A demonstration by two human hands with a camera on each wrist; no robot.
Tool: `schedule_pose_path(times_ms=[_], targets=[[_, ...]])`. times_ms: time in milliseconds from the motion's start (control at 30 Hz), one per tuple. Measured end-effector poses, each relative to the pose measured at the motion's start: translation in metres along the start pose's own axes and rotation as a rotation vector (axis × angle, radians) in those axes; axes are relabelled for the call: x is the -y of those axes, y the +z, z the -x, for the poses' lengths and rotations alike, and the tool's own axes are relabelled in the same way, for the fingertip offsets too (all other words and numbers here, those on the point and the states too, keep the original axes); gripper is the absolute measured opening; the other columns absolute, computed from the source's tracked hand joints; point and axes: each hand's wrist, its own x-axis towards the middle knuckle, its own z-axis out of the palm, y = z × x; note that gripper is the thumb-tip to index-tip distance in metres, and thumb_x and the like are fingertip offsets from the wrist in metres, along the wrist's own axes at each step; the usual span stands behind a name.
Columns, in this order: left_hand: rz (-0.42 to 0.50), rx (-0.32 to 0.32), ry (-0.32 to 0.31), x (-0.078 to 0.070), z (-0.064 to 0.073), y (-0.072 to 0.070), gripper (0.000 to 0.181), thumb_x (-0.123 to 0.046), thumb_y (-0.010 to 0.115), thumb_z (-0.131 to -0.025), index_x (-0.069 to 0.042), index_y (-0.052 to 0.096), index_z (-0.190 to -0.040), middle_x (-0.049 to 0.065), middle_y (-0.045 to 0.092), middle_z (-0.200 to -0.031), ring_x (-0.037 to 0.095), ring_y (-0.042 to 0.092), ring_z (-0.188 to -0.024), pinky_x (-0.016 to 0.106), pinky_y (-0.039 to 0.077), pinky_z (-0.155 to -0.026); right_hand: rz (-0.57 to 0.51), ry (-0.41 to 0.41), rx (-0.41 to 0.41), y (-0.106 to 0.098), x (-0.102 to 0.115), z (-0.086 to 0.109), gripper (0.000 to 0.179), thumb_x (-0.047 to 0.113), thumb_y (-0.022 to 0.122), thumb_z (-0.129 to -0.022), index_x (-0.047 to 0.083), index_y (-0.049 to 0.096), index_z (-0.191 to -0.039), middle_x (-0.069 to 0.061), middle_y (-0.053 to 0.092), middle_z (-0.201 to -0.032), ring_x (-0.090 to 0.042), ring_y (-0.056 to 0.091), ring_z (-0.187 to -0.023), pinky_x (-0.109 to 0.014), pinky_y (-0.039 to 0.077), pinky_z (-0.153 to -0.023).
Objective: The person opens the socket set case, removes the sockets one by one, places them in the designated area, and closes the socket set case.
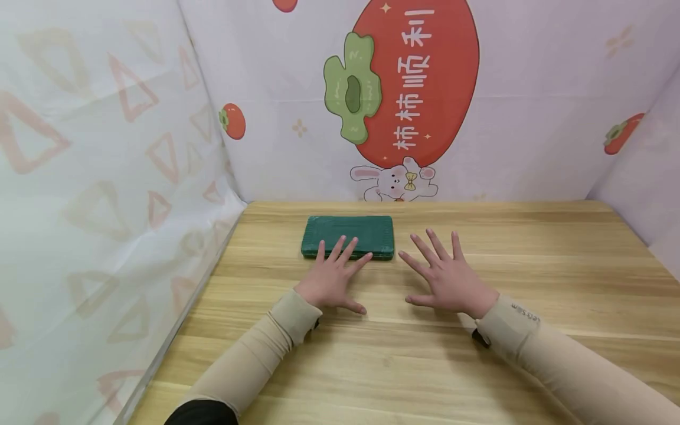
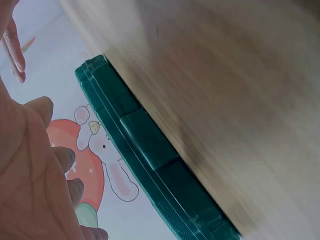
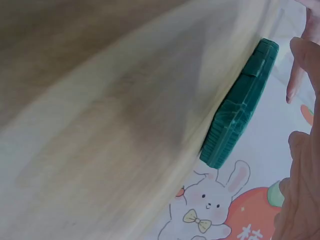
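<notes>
A flat dark green plastic case [image 1: 350,231] lies closed near the back of the wooden table. Its front side, with a raised latch-like tab [image 2: 149,140], faces the left wrist view; the right wrist view shows the case [image 3: 240,107] from one end. My left hand [image 1: 332,283] hovers palm down with fingers spread, its fingertips overlapping the case's front edge in the head view. To the right of the case, my right hand [image 1: 448,280] is likewise spread palm down, apart from the case. Both hands hold nothing.
The wooden table [image 1: 382,372] reaches back to a white cloth wall [image 1: 531,141] printed with a big persimmon and a rabbit. Another patterned cloth [image 1: 106,195] hangs along the left edge. A pale cloth [image 1: 659,171] stands at the right.
</notes>
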Motion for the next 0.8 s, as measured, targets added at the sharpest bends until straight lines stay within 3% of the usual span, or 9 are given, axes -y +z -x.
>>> schedule_pose_path(times_ms=[333,633,800], targets=[[0.026,0.014,-0.036,0.019,-0.002,0.0,0.12,-0.086,0.066,-0.074,-0.032,0.014,-0.168,0.012,0.0,-0.173,0.037,-0.004,-0.157,0.067,0.002,-0.12,-0.082,0.053,0.034,-0.006,0.005,-0.028,0.093,0.071,0.063,-0.09,0.018,0.038,-0.162,-0.022,0.018,-0.169,-0.051,0.003,-0.154,-0.078,-0.003,-0.112],[0.083,0.008,-0.077,0.042,-0.007,-0.001,0.118,-0.082,0.068,-0.079,-0.031,0.01,-0.168,0.014,0.0,-0.173,0.037,-0.002,-0.157,0.066,0.005,-0.12,-0.164,0.098,0.043,0.001,0.008,-0.043,0.09,0.065,0.065,-0.092,0.015,0.039,-0.162,-0.024,0.021,-0.168,-0.052,0.007,-0.153,-0.077,0.003,-0.114],[0.198,0.01,-0.094,0.056,-0.007,-0.002,0.116,-0.075,0.07,-0.083,-0.026,0.009,-0.168,0.017,-0.001,-0.172,0.039,-0.004,-0.157,0.065,0.006,-0.121,-0.232,0.132,0.055,0.008,0.007,-0.05,0.088,0.061,0.064,-0.095,0.012,0.036,-0.162,-0.025,0.021,-0.167,-0.052,0.01,-0.153,-0.075,0.009,-0.115]])
